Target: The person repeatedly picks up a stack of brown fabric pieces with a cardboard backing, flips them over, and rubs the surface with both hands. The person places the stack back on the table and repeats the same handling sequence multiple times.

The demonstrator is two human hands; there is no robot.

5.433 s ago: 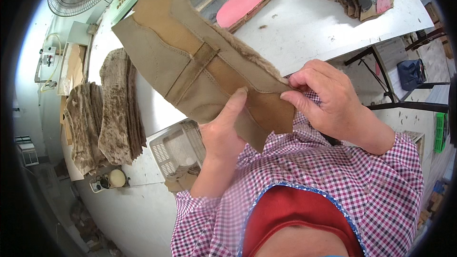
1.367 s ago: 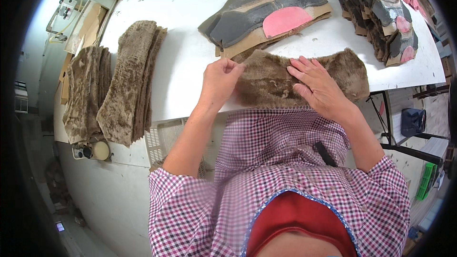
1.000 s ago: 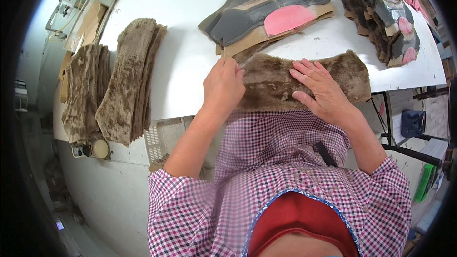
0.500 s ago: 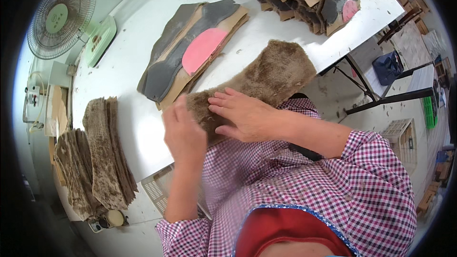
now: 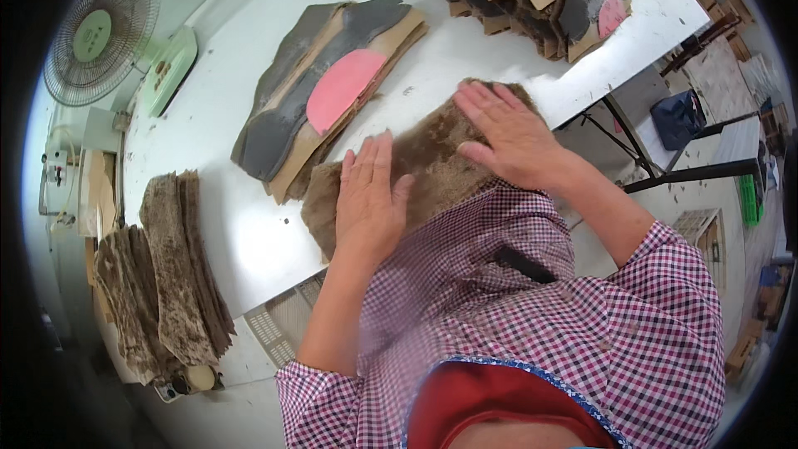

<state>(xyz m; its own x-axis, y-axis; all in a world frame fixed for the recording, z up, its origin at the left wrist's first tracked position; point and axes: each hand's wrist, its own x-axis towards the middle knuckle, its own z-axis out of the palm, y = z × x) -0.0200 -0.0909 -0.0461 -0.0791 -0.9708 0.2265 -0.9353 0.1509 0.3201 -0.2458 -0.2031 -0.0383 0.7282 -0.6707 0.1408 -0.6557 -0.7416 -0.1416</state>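
Observation:
A brown, furry panel (image 5: pixel 436 150) lies fur side up along the near edge of the white table, partly over my lap. My left hand (image 5: pixel 370 199) rests flat on its left part, fingers stretched out. On its right end lies my right hand (image 5: pixel 511 133), palm down with the fingers a little spread. Neither hand grips anything. Just beyond the panel sits a small stack of cut pieces (image 5: pixel 287 91) with dark grey and tan backing. A pink half-round patch (image 5: pixel 342 90) shows on the top piece.
Two piles of furry pieces, one taller (image 5: pixel 184 274) and one shorter (image 5: pixel 129 299), stand at the left table edge. Many grey-backed pieces (image 5: pixel 532 0) are heaped at the far right of the white table (image 5: pixel 249 258). A fan (image 5: pixel 96 33) stands at the far left.
My right hand has slid right and away from me to the panel's right end. My left hand has moved right, onto the panel's left part. The panel has shifted slightly left.

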